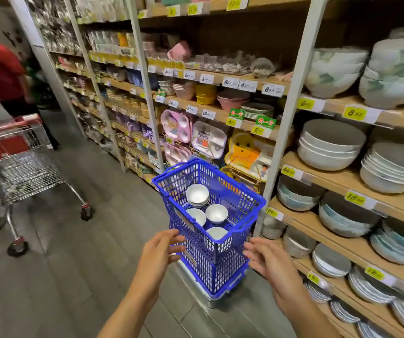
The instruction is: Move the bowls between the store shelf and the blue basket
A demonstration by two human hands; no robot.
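Head view: blue basket at lower centre holds small white bowls, beside the store shelf at right. Left hand and right hand flank its near end, fingers relaxed, grasping nothing.

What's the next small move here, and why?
Probably lift the right hand over the near rim of the blue basket and take the nearest white bowl. Both hands are open and hold nothing, with the left hand by the basket's other near corner. That bowl lies closest, and the shelf stands on the right-hand side.
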